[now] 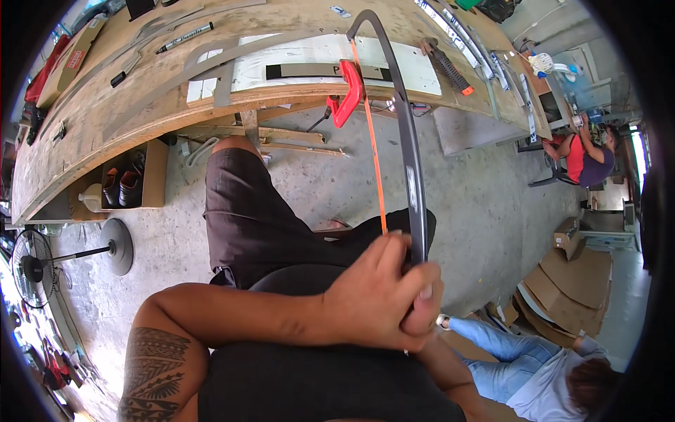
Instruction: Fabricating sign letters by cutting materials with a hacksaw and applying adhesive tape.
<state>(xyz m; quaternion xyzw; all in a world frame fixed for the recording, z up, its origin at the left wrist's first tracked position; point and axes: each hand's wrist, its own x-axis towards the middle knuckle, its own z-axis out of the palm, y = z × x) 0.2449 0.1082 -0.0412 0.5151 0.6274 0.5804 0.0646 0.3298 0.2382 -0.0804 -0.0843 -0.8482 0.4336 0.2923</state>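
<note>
Both my hands are closed around the handle end of a hacksaw with a black frame [408, 141] and an orange blade [373, 141]. My left hand [369, 295] wraps over my right hand [420, 318], which is largely hidden beneath it. Pointing away from me, the saw reaches over the bench edge. Its blade crosses a flat grey strip [309, 71] with black ends, lying on a white board [415, 63]. Right beside the blade, a red clamp [348, 95] grips the strip and board at the edge. Whether the teeth touch the strip, I cannot tell.
On the wooden bench [91, 133] lie a long metal strip [151, 98], a marker [184, 37], its cap [118, 79] and a dark tool with an orange end [450, 69]. A fan [35, 269] stands left. Two people sit at right, near flattened cardboard [573, 278].
</note>
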